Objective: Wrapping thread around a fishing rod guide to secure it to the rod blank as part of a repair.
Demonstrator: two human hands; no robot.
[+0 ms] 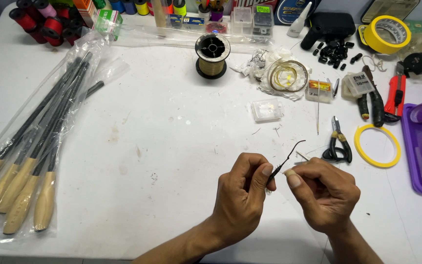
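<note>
Left hand [242, 188] pinches a thin black cord [289, 156]; right hand [321, 193] pinches its end close by, keeping it steady above the counter [172, 146].

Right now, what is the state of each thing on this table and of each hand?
Left hand: pinching thin black wire.
Right hand: pinching the wire's other side.
Thin black wire: held, curved end up.
Gold line spool: upright, wound.
Small pliers: lying flat.
Bagged rods: lying in plastic.
</note>
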